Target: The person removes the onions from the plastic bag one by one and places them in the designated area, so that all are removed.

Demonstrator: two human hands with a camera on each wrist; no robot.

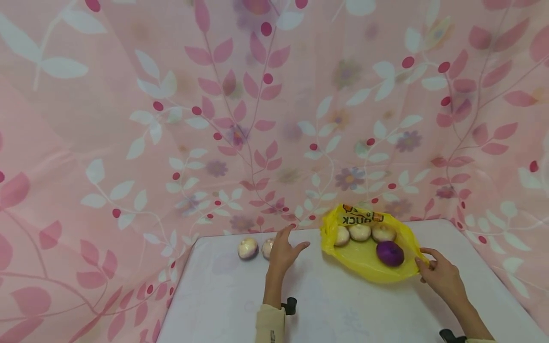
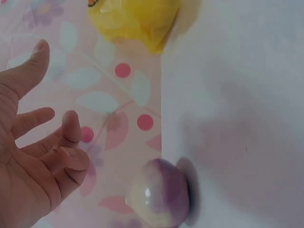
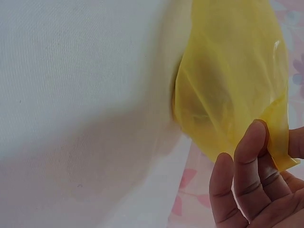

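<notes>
A yellow plastic bag (image 1: 364, 269) lies with its mouth spread towards me on the right half of the table. Inside it sit several pale turnips (image 1: 360, 232) and one deep purple round vegetable (image 1: 390, 253). My right hand (image 1: 443, 276) pinches the bag's right rim between thumb and fingers; the right wrist view shows the thin film (image 3: 228, 85) held there. Left of the bag, my left hand (image 1: 283, 252) hovers with fingers apart, holding nothing. Partly hidden behind it is a white-and-purple turnip (image 1: 267, 247), with another turnip (image 1: 248, 248) to its left. The left wrist view shows one turnip (image 2: 161, 194) below the fingers.
A white cloth covers the table (image 1: 223, 300). Directly behind its back edge hangs a pink curtain (image 1: 257, 143) with leaves and flowers, which also runs down both sides. Dark wrist mounts (image 1: 290, 306) are strapped at my wrists.
</notes>
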